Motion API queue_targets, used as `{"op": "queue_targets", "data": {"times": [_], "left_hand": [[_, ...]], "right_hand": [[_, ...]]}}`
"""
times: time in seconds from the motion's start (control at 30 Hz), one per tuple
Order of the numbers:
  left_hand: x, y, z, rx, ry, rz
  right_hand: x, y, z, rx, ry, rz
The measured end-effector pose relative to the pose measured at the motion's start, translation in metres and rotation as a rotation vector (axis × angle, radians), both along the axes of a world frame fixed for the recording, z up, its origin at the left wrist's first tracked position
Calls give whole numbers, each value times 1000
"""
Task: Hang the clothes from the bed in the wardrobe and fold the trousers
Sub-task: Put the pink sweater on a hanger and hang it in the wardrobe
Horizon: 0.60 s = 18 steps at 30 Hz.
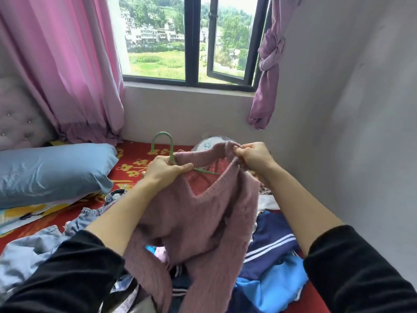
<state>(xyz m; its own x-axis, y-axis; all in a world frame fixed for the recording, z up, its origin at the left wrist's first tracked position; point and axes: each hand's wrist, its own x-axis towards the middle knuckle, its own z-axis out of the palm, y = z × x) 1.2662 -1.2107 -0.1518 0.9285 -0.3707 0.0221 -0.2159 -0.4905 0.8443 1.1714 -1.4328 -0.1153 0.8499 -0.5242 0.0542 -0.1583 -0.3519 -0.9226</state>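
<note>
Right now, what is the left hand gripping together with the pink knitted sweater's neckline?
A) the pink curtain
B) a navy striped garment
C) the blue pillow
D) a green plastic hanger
D: the left hand grips the green plastic hanger just below its hook, against the collar of the pink knitted V-neck sweater, while the right hand pinches the collar's other side.

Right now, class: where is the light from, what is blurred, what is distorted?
Head view: daylight through the window; slight motion blur at the left hand gripping the green hanger, less at the right hand pinching the pink sweater; wide lens bows the wall.
</note>
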Motion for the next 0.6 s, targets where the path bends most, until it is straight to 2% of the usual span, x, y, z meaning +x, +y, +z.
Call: {"op": "queue_targets", "data": {"times": [0.17, 0.27, 0.37, 0.43, 0.53, 0.6], "left_hand": [[18, -7, 96, -208, -71, 60], [22, -5, 142, -293, -83, 44], [20, -5, 158, -295, -103, 33], [15, -5, 161, -285, -105, -13], [6, 8, 168, -191, -195, -67], [-1, 26, 173, -141, -264, -77]], "right_hand": [[27, 15, 79, -107, -261, 9], [29, 19, 100, -177, -376, 31], [28, 25, 93, -588, -266, 51], [29, 29, 89, -754, -228, -51], [34, 34, 97, -767, -233, -198], [35, 36, 109, -688, -274, -265]]}}
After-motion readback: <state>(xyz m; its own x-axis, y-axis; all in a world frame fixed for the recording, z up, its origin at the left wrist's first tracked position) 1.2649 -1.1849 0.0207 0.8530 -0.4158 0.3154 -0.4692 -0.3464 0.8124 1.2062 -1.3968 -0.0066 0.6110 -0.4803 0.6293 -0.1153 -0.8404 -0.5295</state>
